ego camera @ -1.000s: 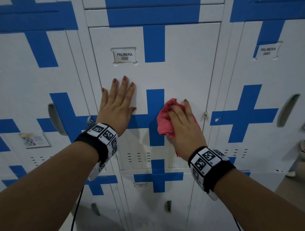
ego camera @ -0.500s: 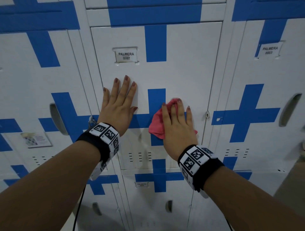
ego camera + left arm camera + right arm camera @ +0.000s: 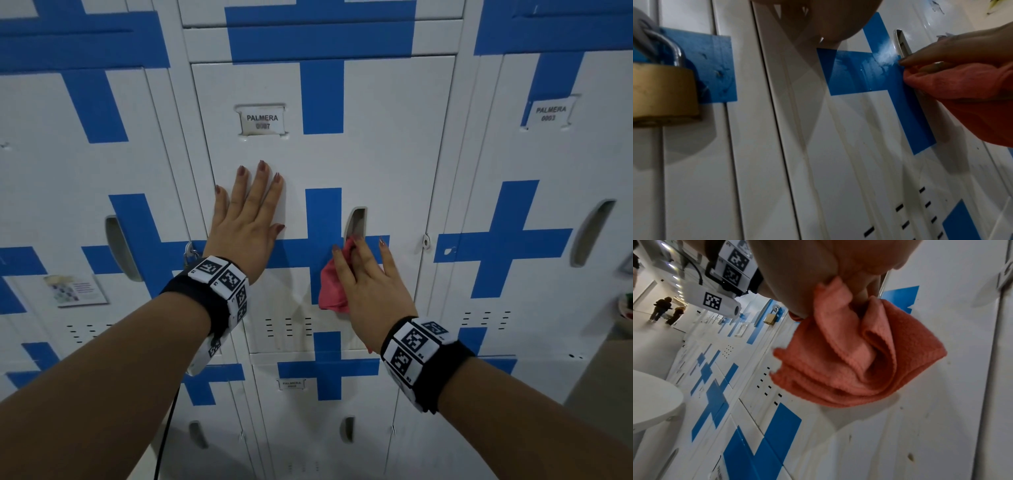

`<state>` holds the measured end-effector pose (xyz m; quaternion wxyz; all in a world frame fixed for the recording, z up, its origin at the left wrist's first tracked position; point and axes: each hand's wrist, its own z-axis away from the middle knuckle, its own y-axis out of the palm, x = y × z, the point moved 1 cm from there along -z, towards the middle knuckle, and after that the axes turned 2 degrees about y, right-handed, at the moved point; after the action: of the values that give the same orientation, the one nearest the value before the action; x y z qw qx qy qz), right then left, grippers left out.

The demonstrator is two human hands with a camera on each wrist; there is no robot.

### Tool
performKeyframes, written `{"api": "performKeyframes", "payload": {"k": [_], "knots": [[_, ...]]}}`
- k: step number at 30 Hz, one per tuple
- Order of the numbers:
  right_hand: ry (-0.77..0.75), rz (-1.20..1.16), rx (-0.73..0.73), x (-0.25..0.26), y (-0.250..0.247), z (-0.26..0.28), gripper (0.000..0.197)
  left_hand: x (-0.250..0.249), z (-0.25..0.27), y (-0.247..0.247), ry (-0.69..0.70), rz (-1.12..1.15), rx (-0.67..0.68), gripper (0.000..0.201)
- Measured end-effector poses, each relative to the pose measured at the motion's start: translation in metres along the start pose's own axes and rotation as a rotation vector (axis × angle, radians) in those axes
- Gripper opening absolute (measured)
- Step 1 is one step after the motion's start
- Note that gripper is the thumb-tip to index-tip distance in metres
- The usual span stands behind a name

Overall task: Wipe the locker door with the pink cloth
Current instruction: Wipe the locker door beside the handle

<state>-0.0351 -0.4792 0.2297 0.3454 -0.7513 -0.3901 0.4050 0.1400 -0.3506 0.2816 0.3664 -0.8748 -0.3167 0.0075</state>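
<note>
The white locker door (image 3: pixel 376 154) with a blue cross bears the plate PALMERA 0007 (image 3: pixel 262 120). My left hand (image 3: pixel 250 212) lies flat on its left half, fingers straight and pointing up; only its palm (image 3: pixel 828 19) shows in the left wrist view. My right hand (image 3: pixel 370 284) holds the folded pink cloth (image 3: pixel 330 287) against the blue cross, just below the handle recess (image 3: pixel 356 222). Its fingers are spread over the cloth (image 3: pixel 962 84). In the right wrist view the cloth (image 3: pixel 869 356) hangs pinched under my right hand (image 3: pixel 818 272), its lower folds slightly off the door (image 3: pixel 931 402).
A brass padlock (image 3: pixel 659 94) hangs on the neighbouring locker to the left, close to my left wrist. More lockers surround this door on all sides. A round white table (image 3: pixel 651 402) stands behind me, and two people (image 3: pixel 663 309) stand far down the corridor.
My right hand has slid the cloth first left, then down the door, uncovering the handle recess. The left hand has stayed flat in place.
</note>
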Motion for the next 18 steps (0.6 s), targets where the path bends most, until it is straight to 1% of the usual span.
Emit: {"api": "performKeyframes", "payload": {"k": [5, 13, 18], "knots": [[-0.028, 0.057, 0.065, 0.001, -0.003, 0.003, 0.075, 0.000, 0.000, 0.000, -0.003, 0.005, 0.007, 0.070], [-0.050, 0.137, 0.106, 0.002, -0.008, 0.006, 0.071, 0.000, 0.000, 0.000, -0.007, 0.011, 0.023, 0.070], [-0.026, 0.109, 0.133, -0.001, -0.012, 0.007, 0.069, 0.000, 0.000, -0.001, -0.010, 0.009, 0.025, 0.070]]}}
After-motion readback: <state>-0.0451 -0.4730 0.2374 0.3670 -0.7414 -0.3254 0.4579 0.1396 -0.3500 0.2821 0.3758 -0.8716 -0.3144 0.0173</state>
